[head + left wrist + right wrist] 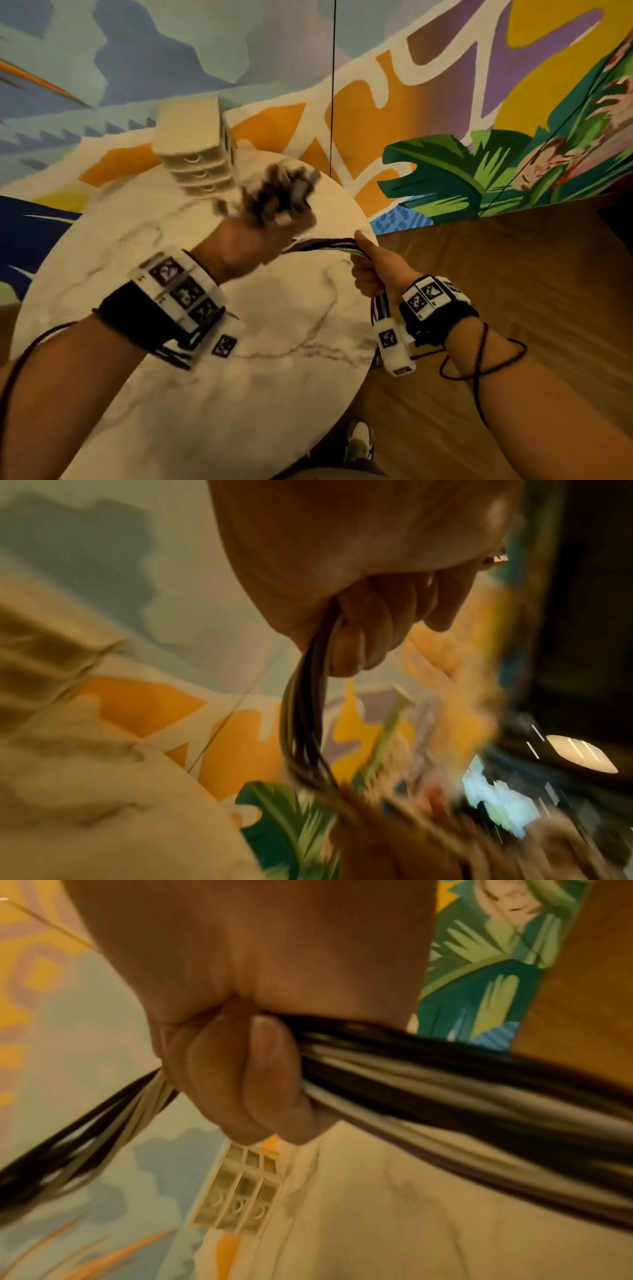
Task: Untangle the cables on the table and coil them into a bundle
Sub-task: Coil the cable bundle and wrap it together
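1. My right hand (373, 270) is closed tight around the cables (325, 245), a gathered run of black and white strands that passes through my fist and out both sides.
2. My left hand (260, 236) also grips the cables, fingers curled round the strands; in the head view it is smeared by motion, with a dark clump of cable and what may be plugs above it.
3. The cables are off the desk (239, 342), held in the air between my two hands over its far right edge. A short length hangs below my right fist.
4. I judge the untangling mostly done: the strands run side by side between my hands with no visible knots. The coiling looks well under way but not finished, as nothing lies on the desk as a tidy bundle yet.
5. What is left, I think: wrap in the remaining loose length, and set the bundle down.
6. Hard to make out: the blurred clump at my left hand, so I cannot count the cables or tell how many loops are made. The loose ends are not clear to me either.
7. A small drawer unit (195, 154) stands at the far edge of the desk, apart from the cables.
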A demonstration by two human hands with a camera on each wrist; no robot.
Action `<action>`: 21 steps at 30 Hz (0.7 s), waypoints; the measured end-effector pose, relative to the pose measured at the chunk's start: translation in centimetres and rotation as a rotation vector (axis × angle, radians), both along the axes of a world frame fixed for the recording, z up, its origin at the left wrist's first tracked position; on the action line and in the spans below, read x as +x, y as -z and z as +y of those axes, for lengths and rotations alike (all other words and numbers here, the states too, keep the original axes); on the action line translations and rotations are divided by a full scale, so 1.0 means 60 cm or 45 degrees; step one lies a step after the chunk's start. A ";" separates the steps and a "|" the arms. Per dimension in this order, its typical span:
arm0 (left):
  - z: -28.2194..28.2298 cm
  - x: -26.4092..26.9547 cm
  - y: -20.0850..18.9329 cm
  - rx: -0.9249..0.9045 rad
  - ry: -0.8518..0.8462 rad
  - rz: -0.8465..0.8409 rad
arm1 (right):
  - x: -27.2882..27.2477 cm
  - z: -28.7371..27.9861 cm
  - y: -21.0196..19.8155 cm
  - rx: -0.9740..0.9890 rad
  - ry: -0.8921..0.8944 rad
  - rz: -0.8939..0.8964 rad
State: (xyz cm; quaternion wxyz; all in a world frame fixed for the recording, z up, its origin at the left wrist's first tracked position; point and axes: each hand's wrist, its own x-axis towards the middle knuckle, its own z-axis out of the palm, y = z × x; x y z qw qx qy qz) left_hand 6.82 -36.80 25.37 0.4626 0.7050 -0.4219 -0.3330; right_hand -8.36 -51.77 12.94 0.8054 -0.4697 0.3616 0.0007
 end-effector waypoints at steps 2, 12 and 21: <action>0.031 -0.023 0.013 0.114 0.741 -0.654 | 0.008 -0.004 -0.009 -0.051 -0.013 0.080; 0.025 0.097 0.103 0.366 0.944 -1.607 | 0.033 0.052 -0.037 0.097 -0.249 0.137; -0.006 -0.018 0.132 -0.019 -0.167 0.276 | 0.073 0.103 -0.076 0.458 -0.042 -0.198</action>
